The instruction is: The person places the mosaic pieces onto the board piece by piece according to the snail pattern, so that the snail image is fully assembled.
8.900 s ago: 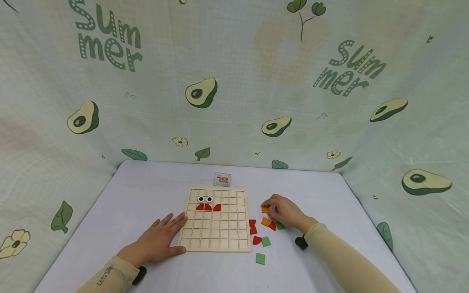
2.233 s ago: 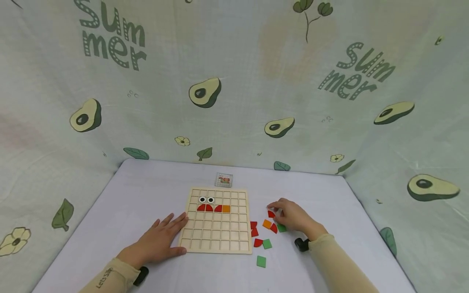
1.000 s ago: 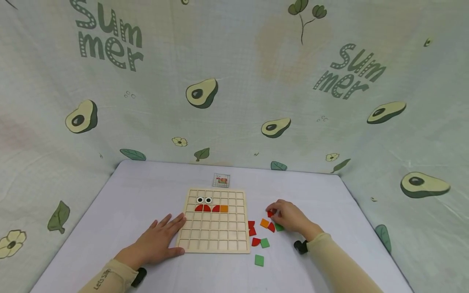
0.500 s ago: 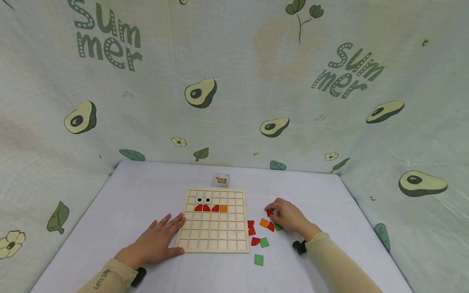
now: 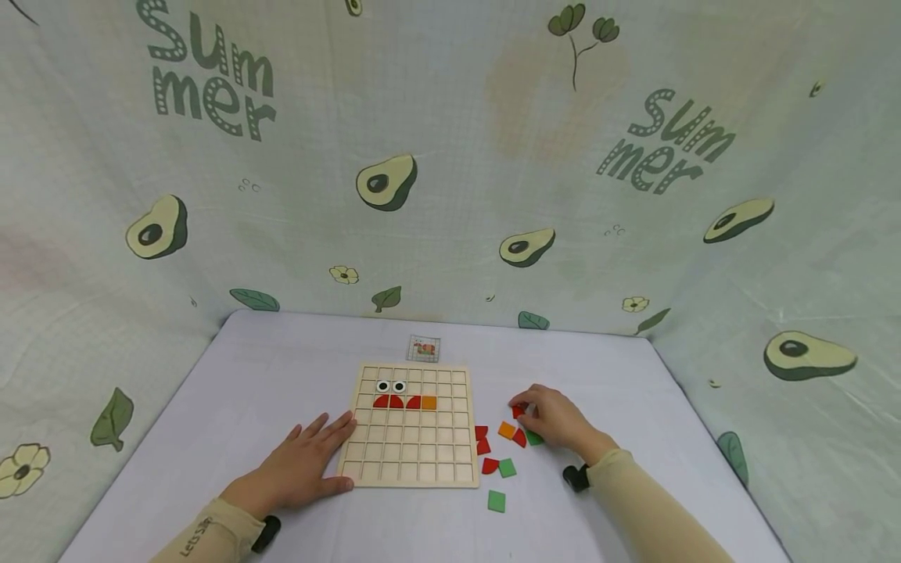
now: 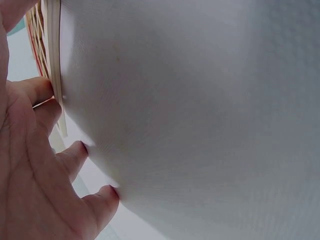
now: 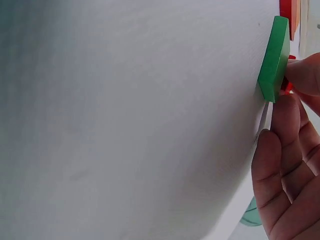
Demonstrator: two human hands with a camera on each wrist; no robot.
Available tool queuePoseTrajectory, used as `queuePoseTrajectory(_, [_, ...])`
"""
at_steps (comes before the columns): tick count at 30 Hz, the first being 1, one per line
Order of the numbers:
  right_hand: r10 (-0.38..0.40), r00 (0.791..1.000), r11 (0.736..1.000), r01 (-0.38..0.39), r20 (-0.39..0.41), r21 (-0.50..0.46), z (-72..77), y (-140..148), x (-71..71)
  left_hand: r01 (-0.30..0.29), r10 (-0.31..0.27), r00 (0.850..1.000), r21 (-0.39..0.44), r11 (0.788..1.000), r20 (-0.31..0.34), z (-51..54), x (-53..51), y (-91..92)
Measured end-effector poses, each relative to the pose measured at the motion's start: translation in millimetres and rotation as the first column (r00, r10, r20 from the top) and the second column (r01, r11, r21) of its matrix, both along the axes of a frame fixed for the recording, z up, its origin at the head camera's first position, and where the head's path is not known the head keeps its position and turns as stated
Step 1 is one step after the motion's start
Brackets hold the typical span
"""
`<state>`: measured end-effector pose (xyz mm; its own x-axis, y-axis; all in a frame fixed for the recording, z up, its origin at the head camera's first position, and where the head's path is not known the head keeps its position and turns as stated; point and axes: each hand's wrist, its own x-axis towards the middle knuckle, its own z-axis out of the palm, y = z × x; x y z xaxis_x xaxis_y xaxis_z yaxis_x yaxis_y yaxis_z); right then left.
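In the head view my left hand lies with straight, spread fingers, its fingertips and thumb touching the left edge of a wooden grid board. Two eye tiles sit in the board's upper cells. Below them are several red quarter-circle tiles and an orange square tile. To the right, my right hand pinches a red quarter-circle tile low over the table. A green tile lies close by the thumb in the right wrist view; fingers mostly hide the pinched tile there.
Between board and right hand lie loose tiles: red ones, an orange square and green squares. A small picture card lies behind the board. A patterned cloth rises behind the white table.
Since the oldest frame, an orange square went from under my right hand to the board. My right fingers then came down onto a red tile and now pinch it. My left hand stays put.
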<state>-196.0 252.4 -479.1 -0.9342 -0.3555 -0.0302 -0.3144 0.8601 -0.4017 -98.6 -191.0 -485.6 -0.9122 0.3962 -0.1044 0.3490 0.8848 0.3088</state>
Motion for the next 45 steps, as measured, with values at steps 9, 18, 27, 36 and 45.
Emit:
queuePoseTrajectory(9, [-0.011,1.0,0.999,0.011,0.008,-0.048,8.0,-1,-4.4,0.005,-0.005,1.0,0.008,1.0,0.0,1.1,0.2,0.3])
queuePoseTrajectory(18, [0.112,0.994,0.992,-0.112,0.007,-0.055,20.1,-54,-17.7,0.006,-0.006,1.0,0.005,1.0,0.0,-0.9,-0.7,-2.0])
queuePoseTrajectory(27, [0.164,0.986,0.987,-0.164,0.022,-0.005,11.7,-114,-23.6,0.003,-0.003,1.0,0.002,1.0,0.005,-2.7,-1.7,-1.5])
queuePoseTrajectory(36, [0.15,0.989,0.987,-0.15,-0.007,0.052,5.7,-129,-20.4,-0.005,0.005,1.0,-0.008,1.0,0.006,-1.8,-1.1,-0.5])
queuePoseTrajectory(45, [0.149,0.989,0.987,-0.149,-0.005,0.062,6.5,-128,-18.2,0.004,-0.004,1.0,0.003,1.0,0.002,-1.9,-0.9,-1.5])
